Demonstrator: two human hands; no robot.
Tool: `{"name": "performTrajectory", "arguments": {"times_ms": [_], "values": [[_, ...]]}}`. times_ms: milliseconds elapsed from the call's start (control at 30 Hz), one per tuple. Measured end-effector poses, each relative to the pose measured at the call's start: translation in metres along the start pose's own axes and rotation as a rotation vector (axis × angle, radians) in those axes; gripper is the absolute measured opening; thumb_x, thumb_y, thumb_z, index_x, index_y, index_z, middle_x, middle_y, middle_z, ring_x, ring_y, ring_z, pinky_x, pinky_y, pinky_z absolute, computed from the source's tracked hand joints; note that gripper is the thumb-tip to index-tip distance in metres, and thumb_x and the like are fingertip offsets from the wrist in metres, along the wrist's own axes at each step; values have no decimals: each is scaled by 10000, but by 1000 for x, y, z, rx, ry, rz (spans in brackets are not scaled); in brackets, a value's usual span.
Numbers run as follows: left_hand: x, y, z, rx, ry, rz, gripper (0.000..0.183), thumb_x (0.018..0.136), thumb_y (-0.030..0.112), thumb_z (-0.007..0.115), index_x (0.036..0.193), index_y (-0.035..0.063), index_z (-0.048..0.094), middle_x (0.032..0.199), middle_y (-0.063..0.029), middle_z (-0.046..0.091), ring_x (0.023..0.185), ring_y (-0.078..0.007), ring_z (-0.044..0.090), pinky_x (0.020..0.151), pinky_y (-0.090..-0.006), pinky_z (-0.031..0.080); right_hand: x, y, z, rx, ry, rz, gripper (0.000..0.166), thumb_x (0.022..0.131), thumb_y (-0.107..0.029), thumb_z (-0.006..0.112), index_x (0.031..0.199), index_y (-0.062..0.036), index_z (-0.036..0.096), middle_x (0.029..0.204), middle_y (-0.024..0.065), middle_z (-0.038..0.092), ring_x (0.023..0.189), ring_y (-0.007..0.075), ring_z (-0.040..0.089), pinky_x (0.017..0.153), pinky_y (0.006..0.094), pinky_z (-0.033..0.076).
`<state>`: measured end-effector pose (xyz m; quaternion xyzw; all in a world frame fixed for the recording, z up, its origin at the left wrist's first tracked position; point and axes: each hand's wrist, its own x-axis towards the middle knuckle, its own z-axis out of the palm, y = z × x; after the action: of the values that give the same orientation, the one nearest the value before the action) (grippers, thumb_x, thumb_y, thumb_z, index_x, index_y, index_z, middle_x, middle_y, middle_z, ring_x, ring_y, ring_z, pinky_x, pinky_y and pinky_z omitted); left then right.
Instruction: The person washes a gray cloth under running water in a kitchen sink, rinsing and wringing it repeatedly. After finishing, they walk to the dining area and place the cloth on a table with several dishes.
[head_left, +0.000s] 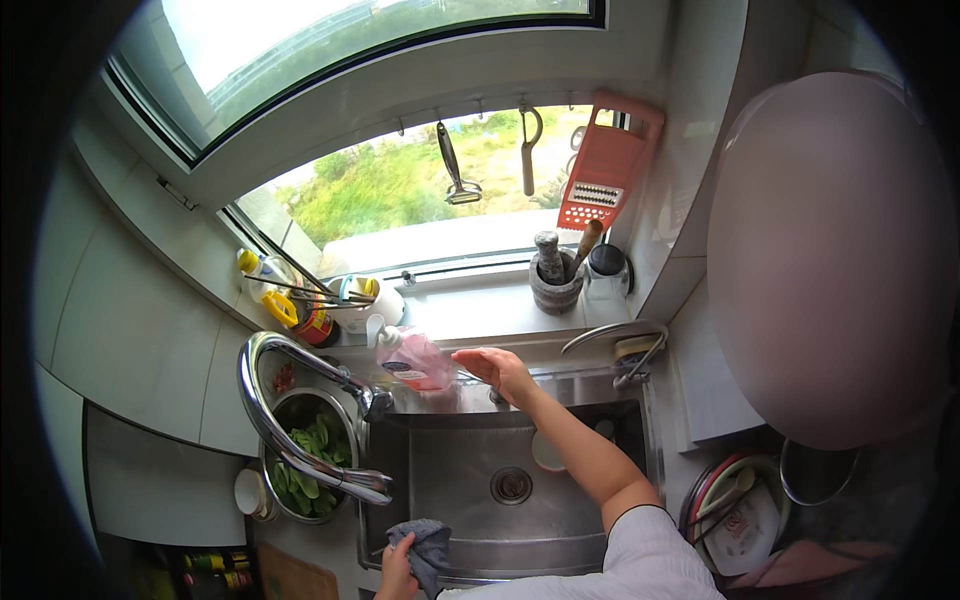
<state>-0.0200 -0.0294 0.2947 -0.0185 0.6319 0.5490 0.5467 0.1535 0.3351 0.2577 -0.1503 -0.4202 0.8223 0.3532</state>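
Note:
My right hand (501, 371) is stretched over the back rim of the steel sink (465, 480), fingers extended and nothing in it. Just left of its fingertips is a pink pump soap bottle (416, 360). At the sink's front left corner, my left hand (399, 566) grips a crumpled grey cloth (426, 551). A chrome faucet (300, 442) arches over the left side. Behind it, a metal bowl (354, 442) holds green leaves (307, 465). Partly behind my right forearm, a pale round dish (547, 451) lies in the sink.
On the windowsill stand a stone mortar with pestle (556, 292), a lidded jar (606, 277), a chopstick holder (379, 304) and bottles (315, 322). Peelers (454, 169) and a red grater (607, 165) hang above. Stacked dishes (739, 517) are at right, a wooden board (296, 577) at lower left.

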Motion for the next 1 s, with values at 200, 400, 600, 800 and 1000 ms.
{"name": "performTrajectory", "arguments": {"times_ms": [200,400,600,800,1000], "values": [[-7,1,-2,-49,-39,-1,226,868,152,544,1037,5,580,984,-109,635,894,-244,627,800,-374,508,-57,5,59,1095,29,-29,511,963,-267,320,1339,79,317,1420,223,302,1347,297,264,1131,404,199],[-24,5,-22,-95,7,27,217,864,159,548,1011,2,585,953,-115,642,863,-254,635,779,-380,518,-84,46,98,734,191,183,406,954,-221,387,1255,44,448,1219,193,523,1162,275,492,1020,401,378],[-33,3,-39,-140,-31,54,202,858,146,555,998,4,586,950,-113,641,856,-248,634,770,-377,520,-20,74,142,-291,354,12,269,866,-112,582,1116,-14,567,745,57,585,681,118,571,597,265,475],[-40,0,-51,-191,-30,128,198,860,141,556,1009,14,587,950,-101,639,864,-234,629,776,-366,514,35,94,150,-878,378,-465,255,794,-21,602,1046,-11,565,695,103,561,623,205,547,616,318,443],[-53,8,-67,-243,3,129,205,862,145,554,1020,18,584,956,-100,640,857,-235,632,768,-368,517,21,107,158,-789,363,-332,293,790,-5,588,1079,-23,543,722,132,559,652,240,568,634,350,453]]}}
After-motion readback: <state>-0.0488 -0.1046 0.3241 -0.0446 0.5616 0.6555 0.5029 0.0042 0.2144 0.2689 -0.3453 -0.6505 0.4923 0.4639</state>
